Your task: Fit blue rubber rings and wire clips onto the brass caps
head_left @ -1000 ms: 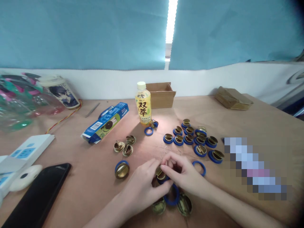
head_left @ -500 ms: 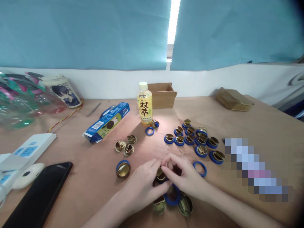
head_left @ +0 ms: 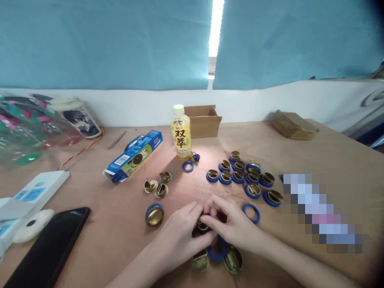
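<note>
In the head view, the left hand and right hand meet fingertip to fingertip, both pinching a brass fitting held just above the table, well in front of the yellow drink bottle. Between the bottle and the hands lie a thin wire loop and a cluster of blue-ringed brass pieces; a loose blue ring sits just right of the right hand. More brass pieces crowd under the wrists, a black phone lies far left, and bare tabletop stays open left of the bottle.

Right of centre: about ten blue-ringed brass caps. Left of centre: three bare brass caps. Two loose blue rings. One bottle, two cardboard boxes, one phone.
</note>
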`<state>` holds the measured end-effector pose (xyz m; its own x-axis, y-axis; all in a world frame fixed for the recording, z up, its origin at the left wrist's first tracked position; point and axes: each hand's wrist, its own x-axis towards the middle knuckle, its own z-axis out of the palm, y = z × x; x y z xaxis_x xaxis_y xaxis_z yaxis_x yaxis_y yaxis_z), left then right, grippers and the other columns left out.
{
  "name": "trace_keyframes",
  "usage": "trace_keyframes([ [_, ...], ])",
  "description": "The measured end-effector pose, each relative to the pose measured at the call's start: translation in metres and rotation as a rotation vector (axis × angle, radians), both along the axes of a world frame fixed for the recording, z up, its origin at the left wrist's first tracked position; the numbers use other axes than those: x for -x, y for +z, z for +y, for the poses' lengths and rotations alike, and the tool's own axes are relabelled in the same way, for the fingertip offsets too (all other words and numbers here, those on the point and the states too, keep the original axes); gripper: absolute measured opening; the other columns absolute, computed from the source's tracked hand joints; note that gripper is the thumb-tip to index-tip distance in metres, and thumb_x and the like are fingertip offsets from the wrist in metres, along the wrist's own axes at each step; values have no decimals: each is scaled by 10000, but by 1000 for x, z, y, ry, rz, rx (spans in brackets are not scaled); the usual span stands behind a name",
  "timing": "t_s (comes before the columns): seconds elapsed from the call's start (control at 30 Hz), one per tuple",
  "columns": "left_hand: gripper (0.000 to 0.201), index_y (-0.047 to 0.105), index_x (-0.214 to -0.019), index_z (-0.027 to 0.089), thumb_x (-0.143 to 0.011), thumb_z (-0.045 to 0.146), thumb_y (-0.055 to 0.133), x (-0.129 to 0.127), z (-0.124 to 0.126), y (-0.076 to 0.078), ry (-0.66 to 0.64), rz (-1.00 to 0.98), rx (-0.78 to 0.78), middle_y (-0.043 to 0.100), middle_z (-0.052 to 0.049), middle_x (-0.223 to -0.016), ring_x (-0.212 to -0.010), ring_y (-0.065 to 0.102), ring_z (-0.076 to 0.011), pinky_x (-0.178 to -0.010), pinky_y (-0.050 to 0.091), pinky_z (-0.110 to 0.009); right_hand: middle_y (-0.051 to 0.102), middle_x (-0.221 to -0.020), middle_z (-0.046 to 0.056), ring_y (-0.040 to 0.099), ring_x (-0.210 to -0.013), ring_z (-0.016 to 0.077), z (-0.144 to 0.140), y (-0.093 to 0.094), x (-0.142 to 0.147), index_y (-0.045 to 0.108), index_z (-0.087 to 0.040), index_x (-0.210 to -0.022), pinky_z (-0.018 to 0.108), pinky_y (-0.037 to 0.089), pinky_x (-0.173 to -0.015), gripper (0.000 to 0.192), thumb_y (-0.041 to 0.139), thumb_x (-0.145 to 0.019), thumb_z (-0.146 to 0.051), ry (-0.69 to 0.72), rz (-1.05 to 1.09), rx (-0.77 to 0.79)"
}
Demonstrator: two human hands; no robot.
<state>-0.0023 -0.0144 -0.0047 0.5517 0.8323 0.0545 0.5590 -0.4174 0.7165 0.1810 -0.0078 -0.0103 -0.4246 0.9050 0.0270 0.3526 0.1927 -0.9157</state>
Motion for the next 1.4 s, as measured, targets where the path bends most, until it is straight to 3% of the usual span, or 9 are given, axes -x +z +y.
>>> trace_keyframes([
  [0.43, 243, 594, -1126, 228, -893, 218, 661, 2, -1, 4, 35, -72, 5, 636, 4, -898, -724, 607, -173, -646, 459, -273, 494, -632, -53, 467, -559, 120, 6, -1, -5, 524, -210, -844, 236, 329, -513, 115, 549, -954, -234, -85, -6, -103],
  [0.53, 161, 592, -1113, 224, -953, 240, 582, 2, 0, 4, 54, -82, -9, 635, -10, -892, -757, 614, -187, -666, 479, -286, 476, -633, -53, 460, -548, 123, 8, 1, -7, 505, -219, -865, 241, 331, -507, 126, 525, -977, -272, -130, -2, -130],
  [0.63, 203, 573, -1181, 222, -987, 231, 516, 3, 1, 1, 94, -85, -44, 637, -26, -915, -804, 628, -197, -722, 505, -314, 476, -636, -46, 482, -555, 134, 12, 5, -12, 495, -227, -879, 246, 353, -520, 141, 489, -999, -299, -196, -20, -187],
  [0.83, 201, 578, -1142, 197, -967, 156, 489, 5, 5, -7, 147, -71, -196, 634, -83, -1054, -988, 631, -248, -868, 521, -402, 533, -618, -43, 535, -525, 144, 27, 8, -32, 463, -234, -901, 252, 374, -539, 101, 470, -997, -263, -277, -245, -385],
  [1.2, 208, 597, -1125, 199, -957, 134, 493, 6, 5, -10, 112, -18, -265, 621, -107, -1133, -1049, 599, -270, -925, 505, -467, 609, -643, -13, 584, -533, 161, 50, 24, -68, 518, -232, -863, 248, 414, -543, 143, 512, -965, -331, -622, -439, -577],
  [1.4, 195, 609, -1096, 183, -946, 128, 498, 8, 9, -9, 160, 21, -320, 635, -116, -1127, -1053, 612, -281, -923, 510, -469, 688, -766, 31, 664, -652, 204, 61, 18, -87, 532, -228, -908, 262, 404, -561, 138, 517, -968, -351, -755, -527, -627],
])
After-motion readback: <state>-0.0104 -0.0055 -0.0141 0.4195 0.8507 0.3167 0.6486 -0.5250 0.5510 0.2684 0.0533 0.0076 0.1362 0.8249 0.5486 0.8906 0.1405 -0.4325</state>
